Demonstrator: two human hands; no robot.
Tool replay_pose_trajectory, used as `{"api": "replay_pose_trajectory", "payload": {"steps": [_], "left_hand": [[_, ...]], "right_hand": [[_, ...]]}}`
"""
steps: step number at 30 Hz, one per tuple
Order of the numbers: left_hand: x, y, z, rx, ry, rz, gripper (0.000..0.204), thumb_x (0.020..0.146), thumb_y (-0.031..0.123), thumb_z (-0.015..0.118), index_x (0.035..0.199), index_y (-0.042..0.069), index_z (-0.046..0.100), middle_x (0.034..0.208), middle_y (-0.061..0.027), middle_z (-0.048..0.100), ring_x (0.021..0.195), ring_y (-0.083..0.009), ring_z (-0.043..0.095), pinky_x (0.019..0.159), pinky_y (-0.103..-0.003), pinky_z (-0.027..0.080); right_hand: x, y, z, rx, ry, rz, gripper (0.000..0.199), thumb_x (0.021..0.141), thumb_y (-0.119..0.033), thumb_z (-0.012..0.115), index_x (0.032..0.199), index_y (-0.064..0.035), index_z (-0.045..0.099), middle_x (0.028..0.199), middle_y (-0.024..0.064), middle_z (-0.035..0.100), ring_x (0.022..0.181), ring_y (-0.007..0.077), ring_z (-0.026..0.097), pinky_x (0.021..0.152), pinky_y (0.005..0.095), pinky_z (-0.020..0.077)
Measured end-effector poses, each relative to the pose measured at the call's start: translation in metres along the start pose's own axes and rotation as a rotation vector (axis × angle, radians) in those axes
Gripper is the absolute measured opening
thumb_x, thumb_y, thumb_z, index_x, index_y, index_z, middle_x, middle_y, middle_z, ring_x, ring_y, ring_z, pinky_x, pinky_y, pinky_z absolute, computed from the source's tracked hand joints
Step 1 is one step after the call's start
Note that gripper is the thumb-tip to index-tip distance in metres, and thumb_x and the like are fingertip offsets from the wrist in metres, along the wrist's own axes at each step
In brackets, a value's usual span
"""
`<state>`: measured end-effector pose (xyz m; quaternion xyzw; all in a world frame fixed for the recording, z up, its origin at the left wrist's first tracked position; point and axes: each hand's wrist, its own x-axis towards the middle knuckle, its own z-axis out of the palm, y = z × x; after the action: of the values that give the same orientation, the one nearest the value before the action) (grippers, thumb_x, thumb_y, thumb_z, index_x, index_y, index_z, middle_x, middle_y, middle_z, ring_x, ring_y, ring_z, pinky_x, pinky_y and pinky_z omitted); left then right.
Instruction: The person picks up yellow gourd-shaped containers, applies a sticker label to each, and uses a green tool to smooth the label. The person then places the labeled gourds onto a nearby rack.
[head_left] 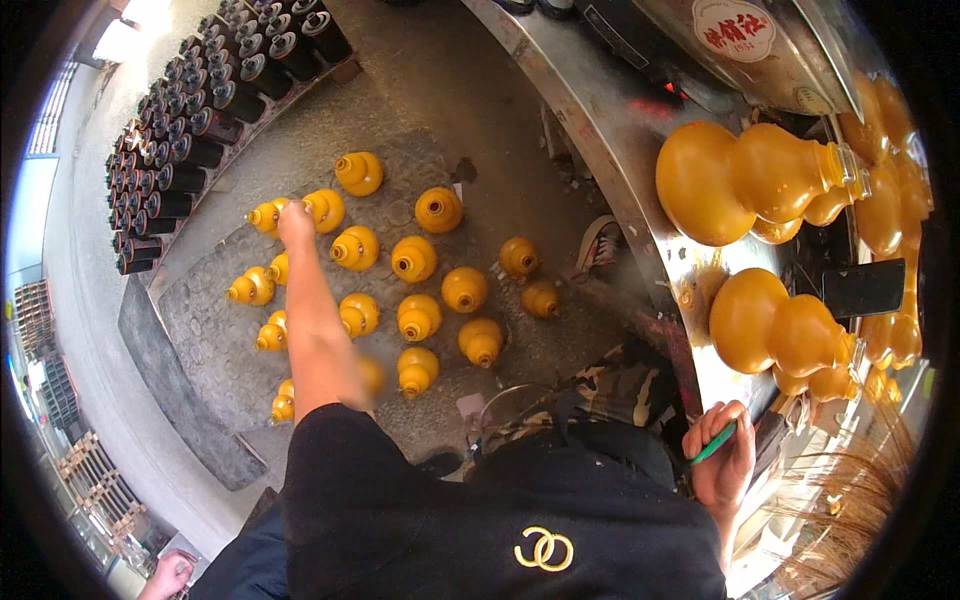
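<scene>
The left hand (296,225) was extended low over the floor (420,90), in among the orange-yellow gourd-shaped bottles (413,259) that stood there in loose rows. It lay between 2 of them: the left bottle (264,216) and the right bottle (326,210), at the far left of the group. Its fingers pointed away from view, so I could not tell whether they were spread, narrowed or wrapped around a neck, nor which of the 2 they touched.

The right hand (724,472) was beside the worktop (612,150), its fingers curled around a thin green strip (714,442) whose kind was unclear. Larger-looking bottles (700,185) of the same shape and colour were upright on that worktop, their clear necks bare, with a dark phone-like slab (864,288) near them. Dark canisters (265,75) were packed in rows beyond the floor group.

The step in hand appeared to be handling 1 bottle within the floor group, with the right hand keeping the strip ready. In my judgement, the next move called for a secure hold on a single neck and a straight path, since the rounded neighbours stood close enough to be knocked.
</scene>
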<state>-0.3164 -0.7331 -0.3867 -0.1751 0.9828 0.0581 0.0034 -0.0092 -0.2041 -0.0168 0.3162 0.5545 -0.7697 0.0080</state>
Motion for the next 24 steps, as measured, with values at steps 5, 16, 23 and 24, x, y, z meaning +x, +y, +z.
{"api": "replay_pose_trajectory", "payload": {"steps": [5,16,23,24], "left_hand": [[-0.011,0.033,-0.030,0.203,0.174,0.029,0.032,0.080,0.024,0.069,0.105,0.006,0.061,0.109,-0.0163,0.059,0.099,-0.0333,0.059,0.083,-0.044,0.048],[0.040,0.051,0.058,-0.363,-0.213,0.039,0.029,0.084,0.013,0.061,0.110,0.000,0.062,0.107,-0.0236,0.060,0.102,-0.0387,0.057,0.090,-0.044,0.045],[0.002,0.121,-0.068,-0.430,0.223,0.462,0.019,0.087,0.009,0.058,0.097,-0.006,0.062,0.111,-0.0180,0.061,0.099,-0.0324,0.060,0.086,-0.037,0.047],[-0.015,0.133,-0.116,-0.460,0.269,0.477,0.018,0.088,0.008,0.057,0.098,-0.006,0.062,0.111,-0.0176,0.061,0.098,-0.0318,0.060,0.086,-0.036,0.047]], "right_hand": [[0.002,0.001,0.006,0.021,0.035,-0.005,0.031,0.096,-0.035,0.044,0.084,-0.0069,0.046,0.068,0.0075,0.045,0.052,0.0195,0.043,0.052,0.0341,0.0373],[-0.004,-0.004,-0.005,0.072,0.093,-0.017,0.029,0.095,-0.030,0.050,0.081,-0.0050,0.049,0.069,0.0083,0.048,0.059,0.0209,0.050,0.055,0.0335,0.0411],[-0.018,-0.005,-0.024,0.294,0.109,-0.051,0.025,0.093,-0.025,0.053,0.086,-0.0007,0.058,0.078,0.0110,0.060,0.070,0.0201,0.058,0.064,0.0329,0.0497],[-0.018,-0.005,-0.028,0.305,0.101,-0.044,0.025,0.093,-0.025,0.053,0.086,-0.0007,0.058,0.078,0.0110,0.060,0.070,0.0200,0.058,0.064,0.0328,0.0500]]}}
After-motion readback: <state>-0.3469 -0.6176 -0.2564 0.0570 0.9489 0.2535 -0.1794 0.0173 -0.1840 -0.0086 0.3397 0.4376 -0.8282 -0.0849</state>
